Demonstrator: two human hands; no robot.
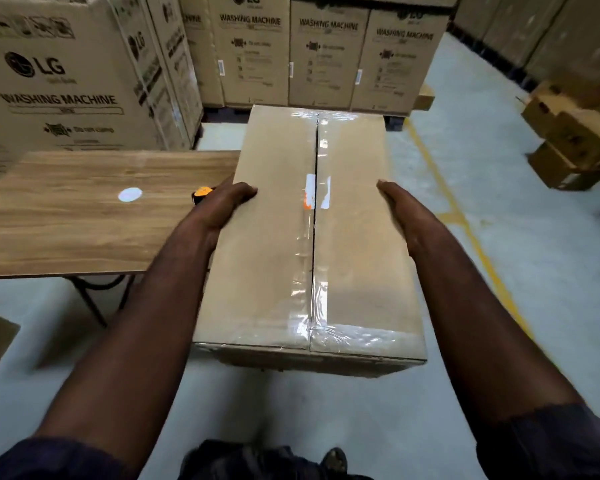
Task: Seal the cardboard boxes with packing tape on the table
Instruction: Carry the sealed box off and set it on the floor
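A cardboard box [274, 237], its centre seam covered with clear tape [321, 299], is held over the floor just beside the right end of a wooden table [84, 216]. The left hand [227, 202] grips its left edge, and the right hand [400, 209] presses flat against its right side. The left hand partly hides an orange-and-black object [201, 194] on the table. Tall washing machine cartons [326, 53] stand behind, and small boxes [568, 143] sit at right.

Box [354, 237] right of table [66, 220], cartons [326, 53] behind.
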